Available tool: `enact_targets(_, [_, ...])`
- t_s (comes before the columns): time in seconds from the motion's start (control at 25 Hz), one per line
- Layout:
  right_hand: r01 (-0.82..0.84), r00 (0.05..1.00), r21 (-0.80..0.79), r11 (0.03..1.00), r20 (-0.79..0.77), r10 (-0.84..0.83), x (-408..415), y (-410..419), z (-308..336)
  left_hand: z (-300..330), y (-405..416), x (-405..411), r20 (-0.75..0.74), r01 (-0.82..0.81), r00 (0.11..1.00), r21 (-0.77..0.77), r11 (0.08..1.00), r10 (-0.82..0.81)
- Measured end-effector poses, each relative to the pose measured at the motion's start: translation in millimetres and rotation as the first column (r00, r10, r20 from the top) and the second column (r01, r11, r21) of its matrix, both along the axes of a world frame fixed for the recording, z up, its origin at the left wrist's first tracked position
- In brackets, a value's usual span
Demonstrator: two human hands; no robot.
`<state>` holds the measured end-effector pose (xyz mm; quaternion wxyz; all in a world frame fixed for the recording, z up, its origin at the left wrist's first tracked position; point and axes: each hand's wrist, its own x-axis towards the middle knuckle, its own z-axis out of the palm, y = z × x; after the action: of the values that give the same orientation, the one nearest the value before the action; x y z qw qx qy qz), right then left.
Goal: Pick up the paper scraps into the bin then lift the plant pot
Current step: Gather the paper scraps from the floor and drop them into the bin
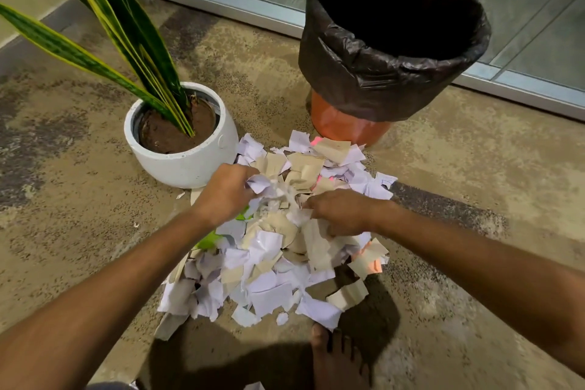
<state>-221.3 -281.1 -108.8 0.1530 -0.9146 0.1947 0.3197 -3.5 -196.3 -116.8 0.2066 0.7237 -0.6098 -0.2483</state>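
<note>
A heap of white, tan and a few pink and green paper scraps [272, 275] lies on the floor in front of me. My left hand [226, 191] is closed around a bunch of white scraps at the top of the heap. My right hand [340, 214] grips scraps just to the right of it. The orange bin [348, 127] with a black liner [380, 79] stands open behind the heap, at the right. A round white plant pot [186, 165] with long green and yellow leaves [126, 32] sits at the left, touching the heap's edge.
A glass door with a metal frame [228, 6] runs along the back, right behind the bin. A bare foot [335, 358] rests on the speckled floor [79, 199] at the heap's near edge. Open floor lies left and right of the heap.
</note>
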Motion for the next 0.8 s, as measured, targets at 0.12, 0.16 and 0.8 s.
enact_targets(0.12, [0.173, 0.973, -0.082, 0.982, 0.17, -0.157, -3.6, -12.7, 14.3, 28.9, -6.6, -7.1, -0.08, -0.054, 0.996, -0.081, 0.995, 0.048])
enact_targets(0.16, [0.222, 0.96, -0.11, 0.969, 0.198, -0.197, -3.3, -21.9, 27.4, 43.1, -11.0, -9.0, -0.15, -0.093, 0.986, -0.1, 0.991, 0.077])
enact_targets(0.8, [0.747, -0.012, 0.34, 0.572, 0.867, -0.499, -38.3, -119.7, 215.3, 227.9, -158.7, -72.1, -0.229, -0.185, 0.967, -0.333, 0.925, 0.111])
